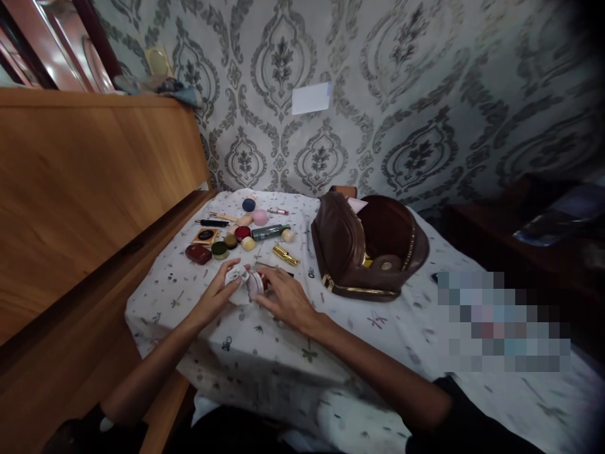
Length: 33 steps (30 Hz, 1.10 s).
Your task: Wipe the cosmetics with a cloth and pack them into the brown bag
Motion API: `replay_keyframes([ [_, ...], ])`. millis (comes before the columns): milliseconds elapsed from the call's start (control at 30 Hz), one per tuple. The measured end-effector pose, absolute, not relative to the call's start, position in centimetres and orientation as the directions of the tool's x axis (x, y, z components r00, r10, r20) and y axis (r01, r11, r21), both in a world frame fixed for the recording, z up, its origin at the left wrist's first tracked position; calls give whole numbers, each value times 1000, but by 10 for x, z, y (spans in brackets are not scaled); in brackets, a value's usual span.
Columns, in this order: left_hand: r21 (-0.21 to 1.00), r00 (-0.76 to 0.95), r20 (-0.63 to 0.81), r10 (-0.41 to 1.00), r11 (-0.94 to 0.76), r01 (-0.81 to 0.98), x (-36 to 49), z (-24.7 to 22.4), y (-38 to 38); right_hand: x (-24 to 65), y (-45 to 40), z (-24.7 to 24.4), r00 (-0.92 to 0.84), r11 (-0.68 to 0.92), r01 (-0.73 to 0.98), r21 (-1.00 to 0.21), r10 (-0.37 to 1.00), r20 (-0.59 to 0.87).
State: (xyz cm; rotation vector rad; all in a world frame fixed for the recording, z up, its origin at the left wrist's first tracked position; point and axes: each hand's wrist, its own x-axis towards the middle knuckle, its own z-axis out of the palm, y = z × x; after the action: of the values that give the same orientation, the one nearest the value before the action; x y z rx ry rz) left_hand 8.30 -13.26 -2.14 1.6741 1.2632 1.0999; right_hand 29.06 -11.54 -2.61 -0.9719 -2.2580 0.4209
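Note:
My left hand is closed around a white, crumpled-looking piece, perhaps tissue. Beside it, my right hand grips a small round jar, pale at the rim with some red showing behind. The two hands nearly meet over the front part of the cloth-covered table. Just beyond them lie a gold lipstick tube, a green round jar, a dark red case and a small yellow jar. A dark flat item by my right fingers is mostly hidden.
An unzipped brown leather bag stands to the right. Farther back are a dark green tube, a pink sponge, a navy round item and a black pen-like stick. A wooden panel borders the left side; patterned wall behind.

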Motion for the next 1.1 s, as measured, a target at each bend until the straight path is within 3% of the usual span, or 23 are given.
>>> replay_keyframes([
  [100, 816, 59, 271, 961, -262, 515, 79, -20, -137, 281, -120, -37, -449, 626, 468, -623, 776, 443],
  [200, 713, 49, 357, 933, -306, 631, 74, -16, -139, 271, -121, -49, -385, 615, 432, -660, 787, 482],
  [367, 563, 162, 559, 813, -516, 646, 74, -9, -145, 262, -122, -49, -391, 635, 416, -651, 771, 503],
  [500, 447, 328, 583, 743, -631, 634, 83, -13, -149, 261, -122, -51, -384, 683, 365, -633, 729, 566],
  [567, 466, 329, 575, 749, -630, 621, 88, -15, -147, 262, -121, -55, -370, 677, 342, -652, 735, 569],
  [700, 614, 224, 530, 818, -552, 564, 90, -14, -135, 266, -118, -60, -344, 611, 295, -735, 785, 515],
  [867, 855, 56, 316, 947, -310, 416, 80, -23, -115, 271, -119, -57, -365, 583, 256, -771, 797, 482],
  [1100, 936, 31, 156, 987, -158, 316, 72, -46, -112, 273, -120, -59, -348, 557, 239, -796, 814, 465],
])
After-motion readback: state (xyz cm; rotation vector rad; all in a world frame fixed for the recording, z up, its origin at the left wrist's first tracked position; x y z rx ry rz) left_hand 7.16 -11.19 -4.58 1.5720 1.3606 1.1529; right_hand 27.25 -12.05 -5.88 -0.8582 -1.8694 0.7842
